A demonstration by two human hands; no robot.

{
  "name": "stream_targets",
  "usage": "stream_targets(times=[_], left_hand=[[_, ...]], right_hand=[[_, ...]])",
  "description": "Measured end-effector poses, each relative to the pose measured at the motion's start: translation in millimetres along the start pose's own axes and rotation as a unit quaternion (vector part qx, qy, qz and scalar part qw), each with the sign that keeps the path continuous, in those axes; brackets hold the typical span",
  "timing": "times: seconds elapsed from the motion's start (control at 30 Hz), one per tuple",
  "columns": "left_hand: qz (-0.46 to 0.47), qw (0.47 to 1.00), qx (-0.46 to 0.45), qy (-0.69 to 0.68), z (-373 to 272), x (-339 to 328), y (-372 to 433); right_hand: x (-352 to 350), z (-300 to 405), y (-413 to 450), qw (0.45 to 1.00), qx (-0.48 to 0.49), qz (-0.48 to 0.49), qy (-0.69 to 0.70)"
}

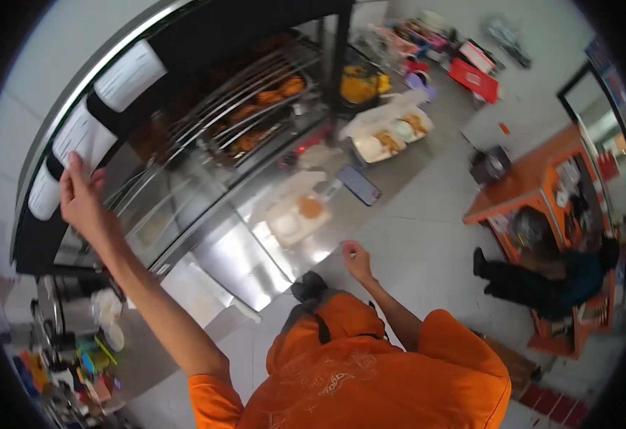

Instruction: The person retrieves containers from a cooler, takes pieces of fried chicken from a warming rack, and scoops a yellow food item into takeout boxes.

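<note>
My left hand [82,193] is raised to a row of white paper slips along the black top edge of a glass food warmer. Its fingertips touch the lower part of the middle slip [83,134]; whether they pinch it is unclear. Another slip [130,75] hangs above it and a third slip [44,193] below. My right hand [357,261] hangs near my waist with its fingers curled; whether it holds anything is unclear. Racks of browned food [243,115] are inside the warmer. Before me, on the steel counter, an open white takeaway box [291,222] holds rounded items.
A smartphone [359,185] and another open food box [390,137] are on the counter. At the lower left stand a large metal pot [71,308] and assorted containers. Another person [554,279] is at the right, beside an orange counter [527,185].
</note>
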State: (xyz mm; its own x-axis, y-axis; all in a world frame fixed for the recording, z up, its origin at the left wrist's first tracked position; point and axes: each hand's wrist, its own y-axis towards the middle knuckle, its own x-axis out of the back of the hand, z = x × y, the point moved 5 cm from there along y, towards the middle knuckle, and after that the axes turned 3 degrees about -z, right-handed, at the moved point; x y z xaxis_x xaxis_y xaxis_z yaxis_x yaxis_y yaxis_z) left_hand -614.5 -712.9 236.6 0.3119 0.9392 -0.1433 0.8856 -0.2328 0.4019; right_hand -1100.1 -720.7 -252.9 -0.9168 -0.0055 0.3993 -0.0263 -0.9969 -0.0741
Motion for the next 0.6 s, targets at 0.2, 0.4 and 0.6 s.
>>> stream_targets(times=[0.2, 0.4, 0.6], left_hand=[[0.064, 0.998, -0.007, -0.001, 48.6, -27.4, -104.0], [0.101, 0.956, 0.263, 0.082, 214.6, 33.8, -291.1], [0.185, 0.874, 0.446, 0.062, 243.2, 84.7, -402.1]], right_hand=[[67.8, -31.2, -78.8, 0.989, 0.048, 0.069, -0.121], [135.3, -34.3, -92.8, 0.981, -0.066, 0.05, -0.178], [185.6, -30.9, -44.6, 0.98, -0.077, 0.054, -0.176]])
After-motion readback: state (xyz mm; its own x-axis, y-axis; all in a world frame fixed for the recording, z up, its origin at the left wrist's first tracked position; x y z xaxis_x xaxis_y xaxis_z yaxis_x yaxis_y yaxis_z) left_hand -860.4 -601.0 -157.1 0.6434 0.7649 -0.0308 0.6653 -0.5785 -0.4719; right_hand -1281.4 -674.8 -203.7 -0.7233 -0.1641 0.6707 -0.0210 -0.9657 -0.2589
